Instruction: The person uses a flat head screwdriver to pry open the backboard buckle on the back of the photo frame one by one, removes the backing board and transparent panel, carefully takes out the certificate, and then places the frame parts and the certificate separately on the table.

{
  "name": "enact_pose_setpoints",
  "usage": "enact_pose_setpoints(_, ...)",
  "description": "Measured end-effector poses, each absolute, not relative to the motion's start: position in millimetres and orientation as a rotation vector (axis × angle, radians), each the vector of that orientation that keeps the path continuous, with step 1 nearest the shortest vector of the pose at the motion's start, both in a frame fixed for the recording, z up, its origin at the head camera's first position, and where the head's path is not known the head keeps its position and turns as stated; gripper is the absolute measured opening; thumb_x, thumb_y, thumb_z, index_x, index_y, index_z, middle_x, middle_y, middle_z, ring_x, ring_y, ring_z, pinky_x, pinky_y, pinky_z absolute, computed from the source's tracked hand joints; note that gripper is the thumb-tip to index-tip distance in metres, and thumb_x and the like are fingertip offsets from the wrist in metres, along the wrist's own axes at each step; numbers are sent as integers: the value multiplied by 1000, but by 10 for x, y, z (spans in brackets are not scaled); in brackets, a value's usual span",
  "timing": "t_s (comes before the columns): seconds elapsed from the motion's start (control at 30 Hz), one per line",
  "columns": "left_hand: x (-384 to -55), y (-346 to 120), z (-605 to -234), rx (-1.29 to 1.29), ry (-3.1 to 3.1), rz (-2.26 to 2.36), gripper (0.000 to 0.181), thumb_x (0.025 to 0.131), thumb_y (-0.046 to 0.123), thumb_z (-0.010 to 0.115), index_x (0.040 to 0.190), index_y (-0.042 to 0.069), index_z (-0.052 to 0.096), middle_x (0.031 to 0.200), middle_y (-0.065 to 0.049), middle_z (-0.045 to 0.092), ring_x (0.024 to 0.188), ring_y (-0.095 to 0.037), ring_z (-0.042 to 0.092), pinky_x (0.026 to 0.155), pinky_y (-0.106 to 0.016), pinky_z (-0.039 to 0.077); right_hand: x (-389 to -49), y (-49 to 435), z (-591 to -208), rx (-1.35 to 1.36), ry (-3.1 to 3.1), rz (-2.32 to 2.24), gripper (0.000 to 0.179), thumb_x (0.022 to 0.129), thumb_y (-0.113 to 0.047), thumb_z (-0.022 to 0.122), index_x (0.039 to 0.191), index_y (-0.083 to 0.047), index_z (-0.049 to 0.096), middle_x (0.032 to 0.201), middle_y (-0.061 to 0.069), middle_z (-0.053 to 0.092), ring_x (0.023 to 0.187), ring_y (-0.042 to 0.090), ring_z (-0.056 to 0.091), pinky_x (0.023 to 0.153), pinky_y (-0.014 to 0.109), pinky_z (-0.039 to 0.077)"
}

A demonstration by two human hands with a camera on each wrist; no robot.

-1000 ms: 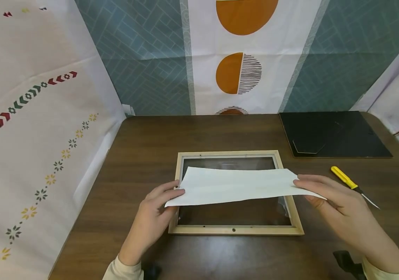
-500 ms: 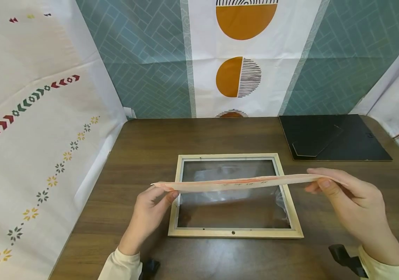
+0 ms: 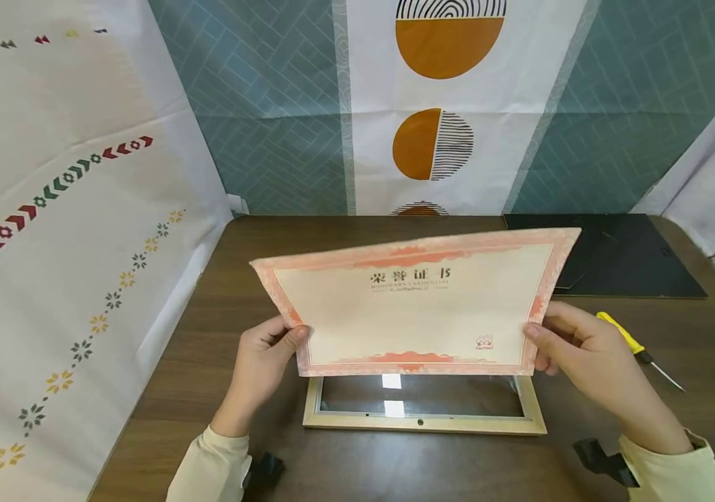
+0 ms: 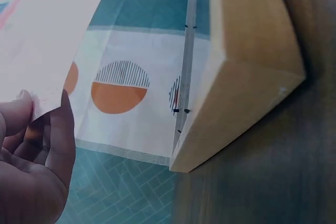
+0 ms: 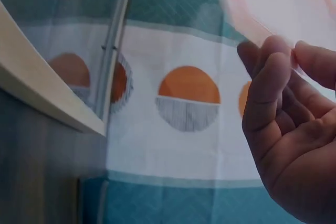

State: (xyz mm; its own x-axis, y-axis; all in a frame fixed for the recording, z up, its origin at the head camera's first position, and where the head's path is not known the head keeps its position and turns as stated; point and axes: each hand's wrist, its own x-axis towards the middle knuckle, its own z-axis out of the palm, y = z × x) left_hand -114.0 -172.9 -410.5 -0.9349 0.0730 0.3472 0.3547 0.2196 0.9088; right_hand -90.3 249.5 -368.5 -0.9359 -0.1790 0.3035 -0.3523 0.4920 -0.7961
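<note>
A paper certificate [image 3: 408,314] with a pink-orange border and dark printed characters faces me, tilted up above the table. My left hand [image 3: 263,362] pinches its left edge between thumb and fingers; the left wrist view shows that thumb on the corner of the paper [image 4: 52,40]. On the other side my right hand [image 3: 589,362] pinches the right edge, near the lower corner. Beneath the certificate lies a light wooden picture frame [image 3: 423,423] with a clear, shiny pane [image 3: 357,397] in it. The frame's far part is hidden behind the paper.
To the right of the frame lies a screwdriver [image 3: 630,341] with a yellow handle. A black backing board [image 3: 640,258] sits at the table's back right, partly covered by the certificate. Patterned cloths [image 3: 270,139] hang behind and at the sides of the brown table [image 3: 194,390].
The certificate has turned from its blank white back, through edge-on, to its printed face. Both hands keep hold of its sides, and the right hand has shifted a little left.
</note>
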Motion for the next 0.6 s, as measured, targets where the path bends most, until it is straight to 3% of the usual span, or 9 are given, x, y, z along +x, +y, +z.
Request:
enact_pose_setpoints(0.17, -1250, -1752, -4109, -308, -2251, -1891, 14, 97, 6, 67, 95, -7, 70, 74, -7, 59, 65, -19, 53, 58, -26, 48, -962, 2465, -3772, 485, -2596, 1518, 24, 100, -1, 62, 124, -1, 63, 64, 5, 59, 51, 19, 55, 44, 31, 48)
enact_pose_setpoints(0.3, -1283, -1756, -4112, -347, -2246, -1985, 21, 101, 7, 62, 118, -6, 63, 89, -15, 64, 76, -21, 62, 65, -29, 53, -1011, 2447, -3780, 419, -2567, 1556, 11, 101, -2, 61, 111, 0, 65, 58, 5, 56, 46, 19, 51, 41, 33, 43)
enact_pose_setpoints(0.43, -1273, -1756, -4111, -444, -2264, -2071, 38, 103, 5, 59, 139, -1, 50, 98, -27, 65, 78, -27, 67, 68, -35, 58, -1073, 2482, -3786, 250, -2500, 1702, 12, 102, -8, 62, 112, -3, 67, 68, 6, 64, 46, 19, 48, 40, 33, 38)
enact_pose_setpoints(0.6, -1318, -1751, -4111, -490, -2270, -2082, 41, 101, 3, 61, 140, -1, 49, 93, -32, 62, 73, -32, 67, 67, -36, 58, -1180, 2526, -3796, 207, -2402, 1863, 18, 103, -11, 61, 119, -8, 69, 88, 2, 72, 48, 20, 46, 40, 34, 34)
